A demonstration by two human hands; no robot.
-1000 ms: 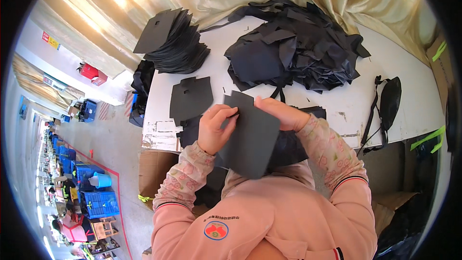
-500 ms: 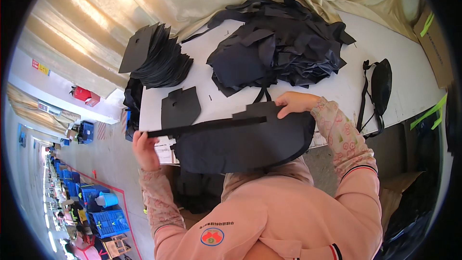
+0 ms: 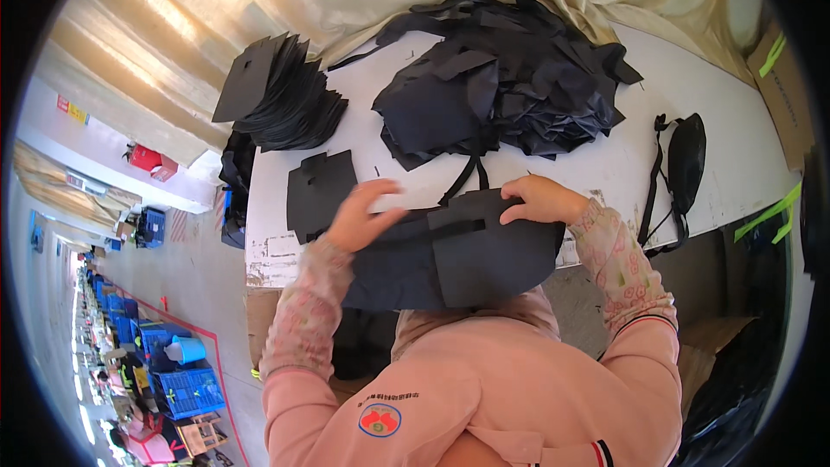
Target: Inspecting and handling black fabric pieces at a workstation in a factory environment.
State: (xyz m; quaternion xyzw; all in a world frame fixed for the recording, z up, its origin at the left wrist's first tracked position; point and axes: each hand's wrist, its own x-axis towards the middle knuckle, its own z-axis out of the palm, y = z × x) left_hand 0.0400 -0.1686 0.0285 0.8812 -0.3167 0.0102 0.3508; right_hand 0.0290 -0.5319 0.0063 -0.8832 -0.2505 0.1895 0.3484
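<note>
A dark fabric piece (image 3: 389,272) with a rounded outline lies across the table's near edge and over my lap. On its right part rests a stiff black panel (image 3: 494,264) with a small slot near its top. My right hand (image 3: 540,201) pinches the panel's upper right edge, thumb in front. Over the fabric's upper left side, my left hand (image 3: 367,214) has thumb and fingers apart with nothing between them. A similar slotted black panel (image 3: 322,195) lies flat on the table just beyond my left hand.
On the white table (image 3: 277,246) stand a tall stack of black panels (image 3: 290,104) at the left and a heap of black fabric pieces (image 3: 510,78) at the back. A black pouch with a strap (image 3: 686,164) lies at the right. A cardboard box (image 3: 782,99) stands beyond it.
My left hand has let go of a black strip it held stretched out to the left, and has moved right over the fabric. The panel under my right hand now faces up more fully.
</note>
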